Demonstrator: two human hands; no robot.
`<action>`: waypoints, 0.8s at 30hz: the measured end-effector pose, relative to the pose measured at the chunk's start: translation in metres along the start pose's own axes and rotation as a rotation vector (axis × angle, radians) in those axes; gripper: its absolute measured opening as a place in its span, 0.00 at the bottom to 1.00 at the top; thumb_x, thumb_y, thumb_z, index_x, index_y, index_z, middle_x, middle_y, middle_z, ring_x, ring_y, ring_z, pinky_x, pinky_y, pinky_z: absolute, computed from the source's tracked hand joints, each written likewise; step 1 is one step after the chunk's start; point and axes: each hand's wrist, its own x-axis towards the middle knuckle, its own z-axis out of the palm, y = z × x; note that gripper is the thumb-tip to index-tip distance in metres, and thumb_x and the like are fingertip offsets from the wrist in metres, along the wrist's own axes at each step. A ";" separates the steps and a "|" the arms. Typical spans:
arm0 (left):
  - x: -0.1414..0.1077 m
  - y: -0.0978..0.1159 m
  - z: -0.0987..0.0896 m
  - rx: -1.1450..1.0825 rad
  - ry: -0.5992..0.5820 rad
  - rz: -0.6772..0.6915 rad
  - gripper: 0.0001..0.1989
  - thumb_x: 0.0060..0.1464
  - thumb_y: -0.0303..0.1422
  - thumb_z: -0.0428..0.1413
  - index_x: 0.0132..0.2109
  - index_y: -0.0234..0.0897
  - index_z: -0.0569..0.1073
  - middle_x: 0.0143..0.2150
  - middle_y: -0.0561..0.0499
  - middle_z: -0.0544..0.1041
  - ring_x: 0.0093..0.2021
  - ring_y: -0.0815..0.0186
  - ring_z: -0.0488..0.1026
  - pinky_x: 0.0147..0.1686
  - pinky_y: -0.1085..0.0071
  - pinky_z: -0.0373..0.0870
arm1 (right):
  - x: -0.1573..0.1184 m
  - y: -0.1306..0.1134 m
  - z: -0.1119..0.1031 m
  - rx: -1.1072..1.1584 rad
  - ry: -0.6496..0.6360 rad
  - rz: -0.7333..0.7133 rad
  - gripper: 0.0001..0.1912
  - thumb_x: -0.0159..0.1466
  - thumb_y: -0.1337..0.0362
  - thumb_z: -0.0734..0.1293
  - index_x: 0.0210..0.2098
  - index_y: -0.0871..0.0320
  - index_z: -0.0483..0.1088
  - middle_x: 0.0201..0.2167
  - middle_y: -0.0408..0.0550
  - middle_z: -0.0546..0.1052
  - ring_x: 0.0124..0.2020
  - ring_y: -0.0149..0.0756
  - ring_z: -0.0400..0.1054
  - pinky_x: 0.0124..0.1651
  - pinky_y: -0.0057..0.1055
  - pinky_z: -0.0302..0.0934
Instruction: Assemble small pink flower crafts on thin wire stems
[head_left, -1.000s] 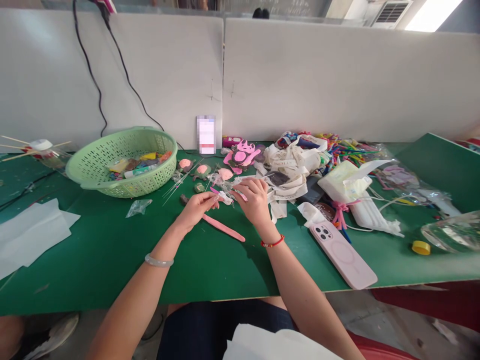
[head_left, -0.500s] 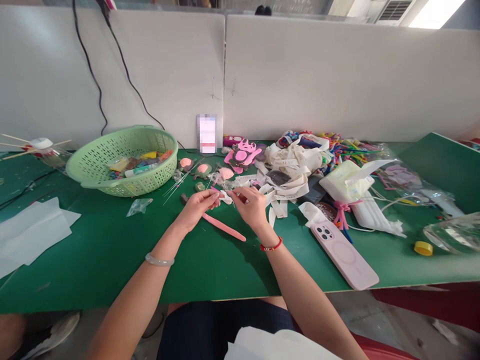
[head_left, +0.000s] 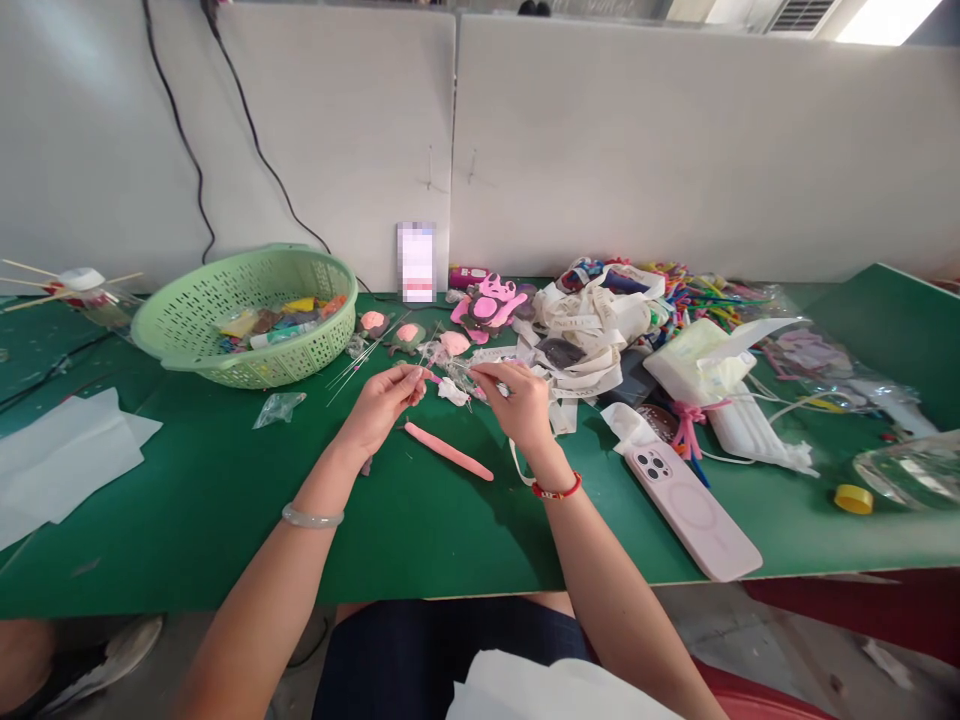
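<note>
My left hand [head_left: 388,400] is closed in a pinch, and a thin magenta strip [head_left: 434,378] shows at its fingertips. Just right of that strip is a small crumpled white piece [head_left: 452,392]; whether the two are joined I cannot tell. My right hand [head_left: 519,398] pinches thumb to forefinger on the other side, apart from the left; what it grips is too small to make out. Below and between both hands lies a long pink fuzzy stick [head_left: 448,452] on the green table [head_left: 450,545]. Behind them rest several small turtle-like pieces with pink tops [head_left: 407,336].
A green basket [head_left: 244,372] with colourful bits stands at left, near white paper [head_left: 67,465]. Centre back sit a pink plush figure [head_left: 487,305] and an upright phone [head_left: 416,262]. At right are piled white ribbons [head_left: 600,320], a tissue pack [head_left: 701,362] and a pink phone [head_left: 694,510].
My hands have moved apart, the left one leftward and the right one rightward. The white piece now shows more fully between them. The pink stick stays in place.
</note>
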 end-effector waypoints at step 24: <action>-0.002 -0.008 0.016 -0.216 0.065 -0.074 0.14 0.44 0.37 0.71 0.34 0.32 0.80 0.26 0.54 0.71 0.27 0.75 0.67 0.30 0.78 0.66 | -0.011 -0.031 0.015 0.505 -0.279 0.455 0.20 0.67 0.46 0.64 0.30 0.56 0.65 0.20 0.43 0.77 0.15 0.31 0.70 0.22 0.26 0.62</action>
